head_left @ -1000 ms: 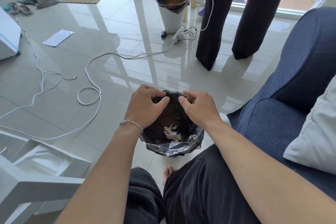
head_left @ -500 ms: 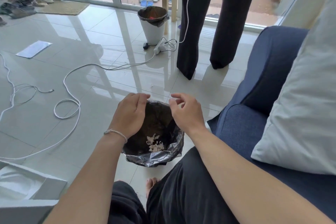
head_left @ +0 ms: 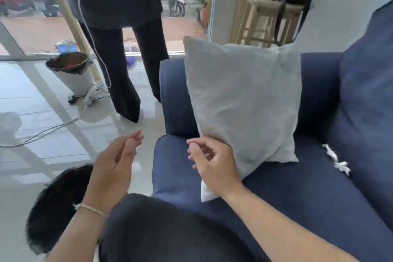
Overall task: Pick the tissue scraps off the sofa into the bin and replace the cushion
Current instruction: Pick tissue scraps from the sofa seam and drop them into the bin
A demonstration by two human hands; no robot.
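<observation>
i see both hands empty and loosely open, left hand (head_left: 116,166) above the bin (head_left: 57,204), right hand (head_left: 212,164) beside the cushion (head_left: 244,100). the tissue scraps (head_left: 337,158) lie to my right along the seat crease, strung front to back; my right hand is nearer.

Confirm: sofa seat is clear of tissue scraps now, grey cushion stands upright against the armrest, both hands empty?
Not quite. The head view shows white tissue scraps still on the sofa seat, near the backrest to the right of the grey cushion. The rest holds: the cushion stands upright against the armrest, and the left hand and right hand are open and empty.
</observation>
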